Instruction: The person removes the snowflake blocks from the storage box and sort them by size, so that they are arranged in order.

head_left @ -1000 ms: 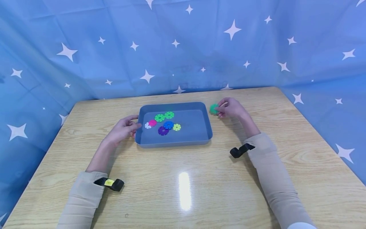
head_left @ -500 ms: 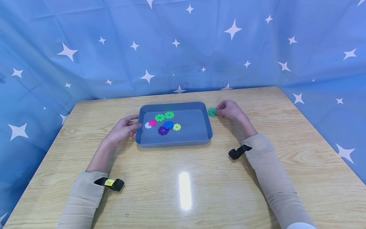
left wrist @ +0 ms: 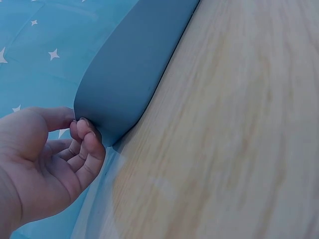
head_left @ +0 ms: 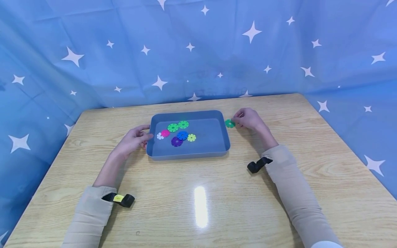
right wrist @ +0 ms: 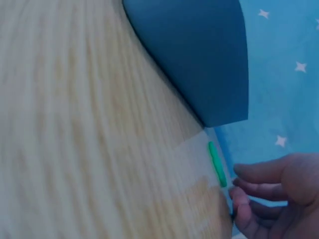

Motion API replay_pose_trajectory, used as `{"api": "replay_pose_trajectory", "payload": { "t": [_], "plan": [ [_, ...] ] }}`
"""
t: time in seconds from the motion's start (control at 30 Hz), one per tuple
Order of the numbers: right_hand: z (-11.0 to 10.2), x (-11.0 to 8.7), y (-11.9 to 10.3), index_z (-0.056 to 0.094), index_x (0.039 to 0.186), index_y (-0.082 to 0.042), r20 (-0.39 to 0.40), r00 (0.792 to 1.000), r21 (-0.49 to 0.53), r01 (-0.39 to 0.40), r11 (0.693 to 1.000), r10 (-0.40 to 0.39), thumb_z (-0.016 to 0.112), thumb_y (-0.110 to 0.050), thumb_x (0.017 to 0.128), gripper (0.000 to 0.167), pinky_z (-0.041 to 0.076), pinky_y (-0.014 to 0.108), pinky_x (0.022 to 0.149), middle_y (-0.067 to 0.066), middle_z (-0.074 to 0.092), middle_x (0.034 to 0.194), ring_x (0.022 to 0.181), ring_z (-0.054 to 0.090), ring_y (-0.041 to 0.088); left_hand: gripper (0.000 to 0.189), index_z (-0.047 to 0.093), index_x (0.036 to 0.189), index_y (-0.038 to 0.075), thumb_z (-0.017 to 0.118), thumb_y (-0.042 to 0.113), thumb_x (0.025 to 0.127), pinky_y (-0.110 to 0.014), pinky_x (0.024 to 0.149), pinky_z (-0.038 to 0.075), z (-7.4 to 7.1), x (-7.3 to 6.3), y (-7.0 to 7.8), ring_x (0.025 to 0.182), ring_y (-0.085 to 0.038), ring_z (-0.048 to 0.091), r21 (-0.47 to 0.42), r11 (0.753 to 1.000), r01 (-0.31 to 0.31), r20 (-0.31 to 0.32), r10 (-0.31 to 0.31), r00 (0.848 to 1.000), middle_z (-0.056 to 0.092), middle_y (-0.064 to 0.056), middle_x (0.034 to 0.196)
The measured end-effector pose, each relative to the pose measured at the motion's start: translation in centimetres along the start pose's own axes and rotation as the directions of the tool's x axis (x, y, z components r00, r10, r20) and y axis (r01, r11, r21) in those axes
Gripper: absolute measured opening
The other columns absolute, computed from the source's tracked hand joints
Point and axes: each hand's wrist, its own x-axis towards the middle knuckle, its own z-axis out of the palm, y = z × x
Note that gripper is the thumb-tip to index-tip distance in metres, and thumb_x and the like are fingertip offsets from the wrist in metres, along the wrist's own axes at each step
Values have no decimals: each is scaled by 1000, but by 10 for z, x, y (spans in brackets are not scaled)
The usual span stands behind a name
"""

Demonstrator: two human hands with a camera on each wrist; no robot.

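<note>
A blue-grey rectangular tray [head_left: 204,151] sits on the wooden table, holding several flat notched plastic discs: light green, white, pink, blue, purple and yellow. My left hand [head_left: 134,140] pinches the tray's left wall, thumb at the rim and fingers curled outside, as the left wrist view also shows. Just beyond the tray's right wall lies a green notched disc [head_left: 230,123], seen edge-on low at the table in the right wrist view. My right hand [head_left: 248,119] is beside it, fingertips right at its near edge, with thumb and forefinger slightly apart.
Among the discs in the tray are a blue disc [head_left: 182,135] overlapping a purple disc [head_left: 176,141], and a pink disc [head_left: 165,133] by a white one. A blue star-patterned curtain [head_left: 198,51] hangs behind the table [head_left: 167,199]. Both wrists carry black straps.
The green disc has come left and down, from being held near the right fingertips to lying flat beside the tray. My right hand shifted slightly left; the left hand and tray stayed still.
</note>
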Motion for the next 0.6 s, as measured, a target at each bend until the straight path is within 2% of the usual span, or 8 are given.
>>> {"api": "replay_pose_trajectory", "payload": {
  "t": [0.1, 0.3, 0.43, 0.6],
  "plan": [
    [-2, -2, -3, 62, 115, 3, -5, 1000, 36, 4, 999, -4, 59, -21, 103, 27, 51, 33, 63, 16, 63, 94, 73, 60, 22, 61, 29, 155, -5, 56, 13, 103, -26, 65, 52, 0, 1, -1, 67, -12, 53, -7, 1000, -6, 0, 6, 1000, 53, -9, 87],
    [-4, -5, -9, 62, 118, 0, -46, 998, 63, 47, 997, -44, 58, -24, 102, 29, 52, 39, 74, 20, 63, 109, 90, 62, 30, 61, 28, 154, -6, 56, 12, 103, -26, 65, 52, 2, 1, -1, 67, -12, 53, -23, 1000, -11, 2, 11, 1000, 54, -9, 88],
    [-3, -5, -16, 62, 118, -1, -71, 995, 68, 74, 995, -70, 58, -25, 102, 29, 51, 39, 77, 20, 64, 110, 95, 63, 32, 61, 28, 154, -6, 55, 12, 103, -26, 65, 52, 1, 0, -1, 67, -12, 53, -22, 1000, -10, 2, 10, 1000, 54, -9, 88],
    [0, -9, -28, 61, 123, 0, -87, 991, 127, 116, 985, -105, 58, -24, 103, 31, 53, 43, 85, 23, 64, 113, 99, 65, 38, 61, 28, 155, -6, 55, 12, 103, -26, 65, 52, 1, 0, -1, 67, -12, 53, -20, 1000, -12, 4, 12, 1000, 53, -8, 88]
  ]
}}
